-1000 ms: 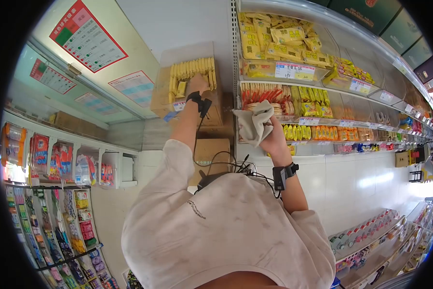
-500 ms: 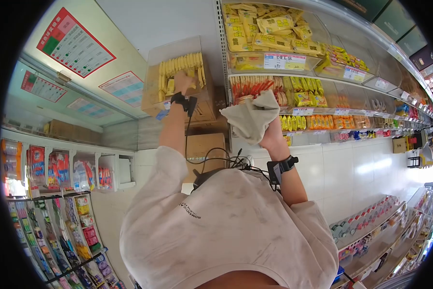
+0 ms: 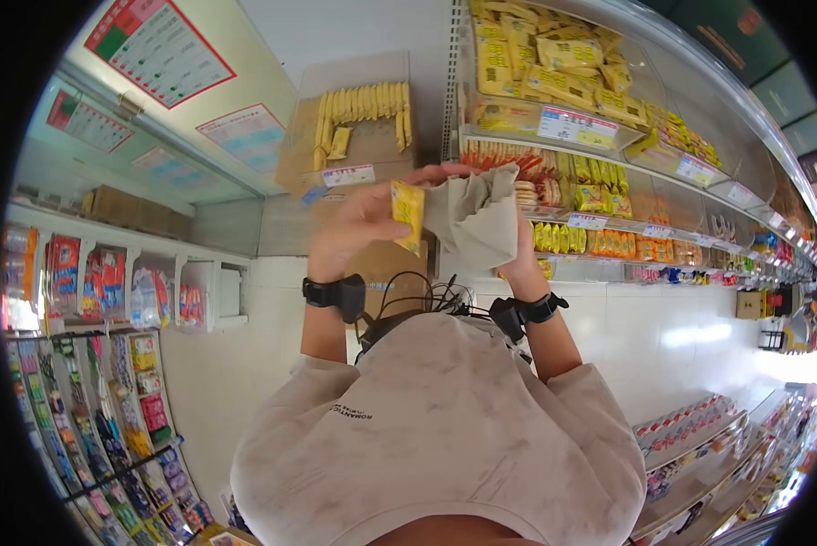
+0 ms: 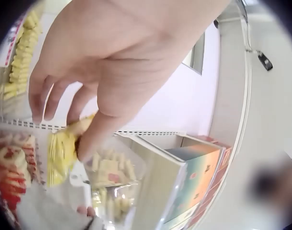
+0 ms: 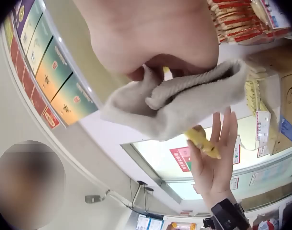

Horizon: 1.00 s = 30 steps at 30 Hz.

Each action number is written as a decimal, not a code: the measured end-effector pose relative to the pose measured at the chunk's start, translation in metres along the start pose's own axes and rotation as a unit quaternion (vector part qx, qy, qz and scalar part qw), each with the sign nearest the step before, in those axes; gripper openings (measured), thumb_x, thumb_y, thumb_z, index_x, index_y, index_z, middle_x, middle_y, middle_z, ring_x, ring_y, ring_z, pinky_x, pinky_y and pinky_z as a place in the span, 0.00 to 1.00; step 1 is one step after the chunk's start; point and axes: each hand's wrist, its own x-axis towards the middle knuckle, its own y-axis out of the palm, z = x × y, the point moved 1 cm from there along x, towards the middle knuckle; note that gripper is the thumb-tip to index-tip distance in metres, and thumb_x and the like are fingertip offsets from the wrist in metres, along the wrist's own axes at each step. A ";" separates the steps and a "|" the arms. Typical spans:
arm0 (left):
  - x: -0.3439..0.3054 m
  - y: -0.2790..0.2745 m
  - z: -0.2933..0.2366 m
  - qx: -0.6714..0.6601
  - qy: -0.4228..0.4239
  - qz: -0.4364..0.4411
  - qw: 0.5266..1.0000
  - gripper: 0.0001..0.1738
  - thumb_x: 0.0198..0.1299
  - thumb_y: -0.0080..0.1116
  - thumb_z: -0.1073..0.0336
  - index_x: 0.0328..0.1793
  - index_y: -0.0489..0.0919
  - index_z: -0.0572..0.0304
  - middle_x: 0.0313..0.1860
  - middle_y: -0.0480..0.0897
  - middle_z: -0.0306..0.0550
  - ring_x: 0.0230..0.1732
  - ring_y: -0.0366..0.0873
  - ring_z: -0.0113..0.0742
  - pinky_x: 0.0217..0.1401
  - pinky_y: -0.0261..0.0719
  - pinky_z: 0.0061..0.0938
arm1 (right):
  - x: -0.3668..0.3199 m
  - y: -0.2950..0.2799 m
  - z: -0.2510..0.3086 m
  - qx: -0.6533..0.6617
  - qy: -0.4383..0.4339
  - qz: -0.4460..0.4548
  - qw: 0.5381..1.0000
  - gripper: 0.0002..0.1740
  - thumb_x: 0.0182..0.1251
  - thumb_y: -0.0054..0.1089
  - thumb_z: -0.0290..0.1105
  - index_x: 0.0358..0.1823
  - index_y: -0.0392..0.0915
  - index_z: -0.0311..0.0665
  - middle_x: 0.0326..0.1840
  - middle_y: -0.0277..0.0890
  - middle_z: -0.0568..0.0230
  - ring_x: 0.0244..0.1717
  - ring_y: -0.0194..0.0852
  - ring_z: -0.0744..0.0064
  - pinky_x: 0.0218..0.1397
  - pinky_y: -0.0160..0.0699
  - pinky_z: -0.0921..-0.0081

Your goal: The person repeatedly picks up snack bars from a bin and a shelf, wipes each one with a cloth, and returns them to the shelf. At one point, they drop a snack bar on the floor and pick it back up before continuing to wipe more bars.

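Observation:
My left hand (image 3: 358, 223) pinches a small yellow snack packet (image 3: 408, 217) between thumb and forefinger, the other fingers extended. In the left wrist view the packet (image 4: 61, 155) hangs below the thumb. A crumpled grey cloth (image 3: 481, 214) is gripped by my right hand (image 3: 520, 255), just right of the packet. The right wrist view shows the cloth (image 5: 174, 105) bunched in folds under the curled fingers, with a bit of yellow between hand and cloth. Beyond the left hand, a clear bin holds a row of upright yellow packets (image 3: 363, 100), with one packet (image 3: 340, 143) leaning in front.
Tiered shelves on the right hold a tray of larger yellow packets (image 3: 568, 77), red-and-white packets (image 3: 540, 191) and small yellow and orange ones. A price label (image 3: 348, 175) sits on the bin's front. A cardboard box (image 3: 395, 255) lies below, with cables near my chest.
My left hand has come out of the bin toward me and to the cloth's left side, bringing a yellow packet. The right hand keeps its hold on the cloth.

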 end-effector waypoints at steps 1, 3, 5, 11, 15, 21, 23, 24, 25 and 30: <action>-0.005 0.000 0.006 0.003 0.004 0.018 1.000 0.28 0.61 0.73 0.67 0.66 0.78 0.65 0.57 0.84 0.41 0.56 0.81 0.29 0.61 0.78 0.26 | 0.006 0.002 -0.001 -0.006 -0.002 0.015 1.000 0.37 0.83 0.32 0.54 0.76 0.62 0.28 0.74 0.70 0.56 0.71 0.70 0.66 0.75 0.67 0.69; -0.008 0.002 0.010 0.021 -0.006 0.023 0.999 0.29 0.61 0.72 0.71 0.68 0.77 0.65 0.57 0.84 0.41 0.56 0.82 0.28 0.61 0.79 0.25 | 0.019 -0.005 -0.006 -0.181 -0.025 0.007 0.983 0.38 0.83 0.34 0.57 0.78 0.61 0.31 0.77 0.66 0.58 0.69 0.68 0.71 0.73 0.67 0.70; -0.010 0.005 0.008 0.050 -0.036 -0.001 0.998 0.31 0.61 0.69 0.76 0.71 0.75 0.65 0.58 0.84 0.40 0.57 0.82 0.28 0.60 0.80 0.25 | 0.025 -0.011 -0.018 -0.266 -0.076 -0.012 0.961 0.39 0.83 0.36 0.58 0.78 0.60 0.32 0.76 0.66 0.59 0.68 0.67 0.73 0.71 0.68 0.70; -0.018 -0.001 0.000 0.115 0.043 -0.224 0.967 0.24 0.61 0.70 0.76 0.63 0.77 0.65 0.54 0.84 0.43 0.50 0.84 0.26 0.54 0.84 0.24 | 0.013 -0.023 -0.035 0.183 0.068 -0.068 0.978 0.38 0.80 0.37 0.65 0.81 0.57 0.51 0.83 0.58 0.64 0.80 0.60 0.57 0.81 0.59 0.55; -0.023 0.020 -0.015 0.052 0.135 -0.290 0.946 0.22 0.62 0.72 0.70 0.60 0.78 0.67 0.48 0.85 0.40 0.44 0.85 0.24 0.48 0.84 0.21 | 0.004 0.011 -0.016 0.286 0.060 -0.015 0.956 0.37 0.81 0.40 0.62 0.80 0.59 0.48 0.81 0.61 0.64 0.78 0.63 0.58 0.78 0.65 0.56; -0.026 0.022 -0.027 0.095 0.094 -0.224 0.965 0.21 0.63 0.67 0.76 0.62 0.77 0.67 0.54 0.84 0.43 0.49 0.84 0.27 0.54 0.83 0.24 | 0.001 -0.005 -0.021 -0.096 0.042 -0.109 0.989 0.32 0.84 0.47 0.47 0.79 0.58 0.36 0.79 0.63 0.60 0.77 0.63 0.63 0.76 0.68 0.62; -0.028 0.017 -0.026 0.100 0.065 -0.186 0.975 0.21 0.64 0.67 0.75 0.63 0.78 0.67 0.55 0.84 0.43 0.50 0.84 0.28 0.56 0.82 0.24 | -0.004 -0.001 -0.019 0.023 0.038 -0.188 0.981 0.28 0.82 0.52 0.42 0.76 0.63 0.35 0.74 0.69 0.61 0.73 0.69 0.66 0.73 0.70 0.66; -0.028 0.011 -0.024 0.103 0.078 -0.213 0.968 0.21 0.64 0.66 0.75 0.63 0.78 0.67 0.56 0.84 0.44 0.52 0.83 0.29 0.57 0.82 0.25 | -0.005 -0.006 -0.020 0.030 0.013 -0.217 0.976 0.26 0.81 0.56 0.40 0.73 0.67 0.34 0.71 0.73 0.61 0.70 0.71 0.68 0.71 0.71 0.68; -0.026 0.002 -0.019 0.106 0.092 -0.241 0.960 0.21 0.65 0.65 0.74 0.64 0.78 0.67 0.57 0.84 0.45 0.54 0.83 0.29 0.59 0.81 0.25 | -0.004 -0.011 -0.022 0.035 -0.012 -0.244 0.969 0.25 0.79 0.59 0.38 0.70 0.71 0.33 0.68 0.76 0.61 0.67 0.74 0.70 0.70 0.72 0.70; -0.012 -0.023 0.011 -0.012 0.123 -0.280 0.952 0.20 0.69 0.62 0.70 0.65 0.77 0.66 0.58 0.84 0.47 0.62 0.81 0.34 0.62 0.80 0.29 | -0.007 -0.009 -0.030 -0.243 -0.145 -0.275 0.919 0.21 0.78 0.60 0.34 0.66 0.74 0.32 0.64 0.78 0.61 0.62 0.75 0.67 0.66 0.72 0.70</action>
